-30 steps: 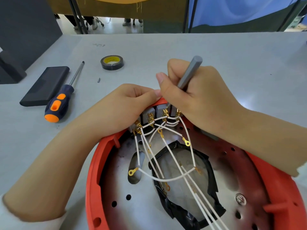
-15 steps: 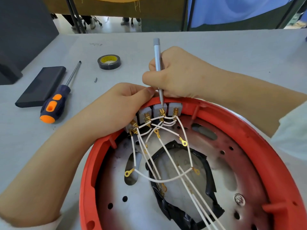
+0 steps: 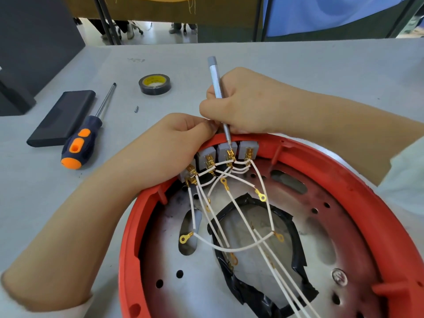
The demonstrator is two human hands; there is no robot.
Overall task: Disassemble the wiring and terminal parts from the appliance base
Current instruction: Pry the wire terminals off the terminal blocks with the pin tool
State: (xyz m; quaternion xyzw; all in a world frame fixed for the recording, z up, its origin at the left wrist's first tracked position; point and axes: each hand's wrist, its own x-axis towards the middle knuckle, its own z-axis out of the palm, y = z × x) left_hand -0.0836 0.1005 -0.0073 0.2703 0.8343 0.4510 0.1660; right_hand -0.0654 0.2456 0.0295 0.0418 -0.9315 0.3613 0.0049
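The red base (image 3: 358,193) lies upside down on the grey table (image 3: 298,70), nearest the camera, w/ 4 grey switch blocks (image 3: 226,150) lined along its far rim and white wires (image 3: 231,249) fanning toward the viewer. The right hand (image 3: 247,102) is curled round a thin grey screwdriver (image 3: 215,79), held nearly upright, tip on the gold terminal (image 3: 230,154) of the 3rd block from the left. The left hand (image 3: 169,143) rests over the rim by the left blocks, fingers curled; whether it actually pinches a block or only braces can't be told.

To do this well, probably: keep the tip square in the terminal, press straight down w/ light force so it doesn't skid onto the wires, and let the left hand steady the base. Free 1 terminal at a time.

Hard to see: the tip's exact seat, slot vs. tab, is too small to read. The left hand covers most of the 1st block. The wires run out of frame at the bottom, so their far ends are unknown. The base's near side is cut off too. The black tape (image 3: 263,294) around the centre opening hides its edge.
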